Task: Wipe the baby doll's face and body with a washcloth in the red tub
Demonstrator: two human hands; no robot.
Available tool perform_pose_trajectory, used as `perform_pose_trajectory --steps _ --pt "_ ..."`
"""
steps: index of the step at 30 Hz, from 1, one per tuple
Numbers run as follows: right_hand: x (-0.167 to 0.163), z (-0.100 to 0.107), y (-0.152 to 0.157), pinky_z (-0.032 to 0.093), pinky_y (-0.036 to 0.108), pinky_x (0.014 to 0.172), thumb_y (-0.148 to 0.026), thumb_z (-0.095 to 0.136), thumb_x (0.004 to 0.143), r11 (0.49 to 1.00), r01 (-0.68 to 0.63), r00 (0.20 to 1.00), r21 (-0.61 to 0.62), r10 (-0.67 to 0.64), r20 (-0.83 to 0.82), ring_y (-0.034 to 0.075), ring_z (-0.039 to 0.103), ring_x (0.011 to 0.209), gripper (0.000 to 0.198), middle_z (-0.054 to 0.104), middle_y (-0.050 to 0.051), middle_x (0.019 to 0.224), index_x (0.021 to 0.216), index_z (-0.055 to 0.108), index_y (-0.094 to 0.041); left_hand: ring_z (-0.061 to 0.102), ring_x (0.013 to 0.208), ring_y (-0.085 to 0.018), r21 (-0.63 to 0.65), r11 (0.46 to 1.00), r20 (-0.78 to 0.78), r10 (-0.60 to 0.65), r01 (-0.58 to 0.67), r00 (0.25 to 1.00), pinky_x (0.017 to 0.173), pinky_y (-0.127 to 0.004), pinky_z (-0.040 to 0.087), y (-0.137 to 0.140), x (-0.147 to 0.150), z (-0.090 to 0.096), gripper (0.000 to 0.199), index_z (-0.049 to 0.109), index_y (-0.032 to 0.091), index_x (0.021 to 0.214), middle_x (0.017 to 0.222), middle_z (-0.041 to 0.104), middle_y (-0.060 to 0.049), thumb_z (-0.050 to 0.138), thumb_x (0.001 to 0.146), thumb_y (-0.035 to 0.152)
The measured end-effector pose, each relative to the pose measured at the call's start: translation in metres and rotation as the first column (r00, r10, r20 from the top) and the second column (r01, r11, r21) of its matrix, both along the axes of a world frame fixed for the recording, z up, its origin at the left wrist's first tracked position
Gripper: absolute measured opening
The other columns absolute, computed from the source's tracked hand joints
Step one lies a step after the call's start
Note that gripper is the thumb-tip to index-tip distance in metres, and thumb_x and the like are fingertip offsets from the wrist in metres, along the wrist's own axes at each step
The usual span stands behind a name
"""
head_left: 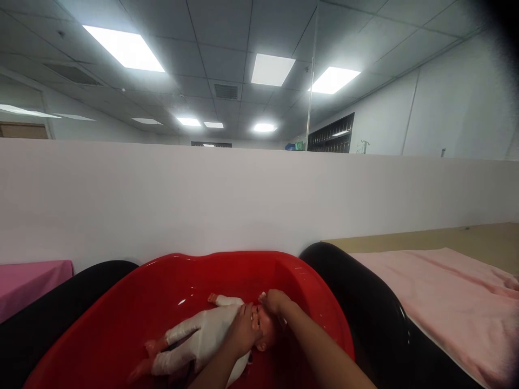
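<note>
Bright ceiling panels (pixel 125 48) flood the room from above and blow out to white; small glints of glare sit on the red tub (pixel 308 281) below them, the wide lens bends the edges, and the upper right corner darkens

A white partition wall (pixel 243 194) stands beyond the hands, ceiling light panels (pixel 272 69) glow above, and a pink towel (pixel 446 292) lies to their right.

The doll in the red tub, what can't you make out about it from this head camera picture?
- Doll face: covered by left hand and right hand.
- Doll's feet: blurred near the bottom edge.
- Red tub near rim: cut off by the bottom edge.
- Water in the tub: cannot tell.
</note>
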State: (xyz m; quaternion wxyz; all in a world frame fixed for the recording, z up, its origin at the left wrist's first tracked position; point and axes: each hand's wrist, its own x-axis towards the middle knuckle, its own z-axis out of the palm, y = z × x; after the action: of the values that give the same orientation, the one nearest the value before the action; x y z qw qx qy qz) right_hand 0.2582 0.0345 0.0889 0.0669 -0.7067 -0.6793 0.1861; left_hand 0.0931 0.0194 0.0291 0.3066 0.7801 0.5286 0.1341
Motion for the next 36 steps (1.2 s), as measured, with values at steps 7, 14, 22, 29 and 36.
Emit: perform_pose_trajectory --steps 7,14,22,29,36 --pt "0.016 0.0 0.005 0.045 0.031 0.069 -0.052 0.048 0.089 0.993 -0.041 0.999 0.107 0.039 0.02 0.025 0.068 0.084 0.047 0.073 0.014 0.09 0.091 0.076 -0.015 0.05 0.126 -0.027 0.17 0.985 0.065 0.03 -0.041 0.997 0.105 -0.031 0.038 0.02 -0.006 -0.022 0.064 0.052 0.032 0.124 0.131 0.054 -0.007 0.063 0.061 0.038" --pt "0.005 -0.006 0.009 0.042 0.025 0.069 -0.037 0.052 0.092 0.95 -0.287 0.94 0.122 0.304 -0.153 0.017 0.06 0.079 0.034 0.07 0.007 0.087 0.099 0.074 -0.012 0.053 0.117 -0.026 0.179 0.984 0.127 -0.013 -0.01 0.992 0.098 -0.031 0.042 0.022 -0.018 -0.021 0.057 0.054 0.027 0.121 0.124 0.059 -0.006 0.065 0.065 0.032" --pt "0.0 -0.017 0.012 0.041 0.039 0.102 -0.024 0.085 0.06 0.839 -0.54 0.841 -0.069 0.533 -0.093 0.029 0.049 0.122 0.078 0.052 0.011 0.133 0.131 0.055 -0.021 0.054 0.11 -0.026 0.158 0.987 0.238 -0.064 0.026 0.969 0.093 -0.032 0.044 0.015 -0.019 -0.013 0.059 0.058 0.02 0.121 0.12 0.061 -0.009 0.074 0.065 0.03" --pt "0.011 -0.015 0.012 0.056 0.035 0.06 -0.054 0.075 0.072 0.882 -0.322 0.928 -0.344 0.223 -0.298 0.02 0.065 0.076 0.08 0.059 0.016 0.122 0.135 0.041 -0.02 0.054 0.103 -0.024 0.194 0.98 0.21 -0.089 0.048 0.974 0.091 -0.031 0.042 0.015 -0.021 -0.014 0.055 0.058 0.015 0.121 0.118 0.06 -0.009 0.073 0.071 0.031" --pt "0.021 -0.018 0.011 0.056 0.037 0.06 -0.05 0.083 0.063 0.803 -0.214 0.974 -0.556 0.135 -0.18 0.024 0.067 0.07 0.11 0.068 0.017 0.099 0.144 0.021 -0.011 0.051 0.112 -0.024 0.172 0.982 0.211 -0.11 0.074 0.971 0.097 -0.03 0.039 0.011 -0.018 -0.009 0.062 0.052 0.011 0.128 0.131 0.057 -0.012 0.075 0.071 0.023"
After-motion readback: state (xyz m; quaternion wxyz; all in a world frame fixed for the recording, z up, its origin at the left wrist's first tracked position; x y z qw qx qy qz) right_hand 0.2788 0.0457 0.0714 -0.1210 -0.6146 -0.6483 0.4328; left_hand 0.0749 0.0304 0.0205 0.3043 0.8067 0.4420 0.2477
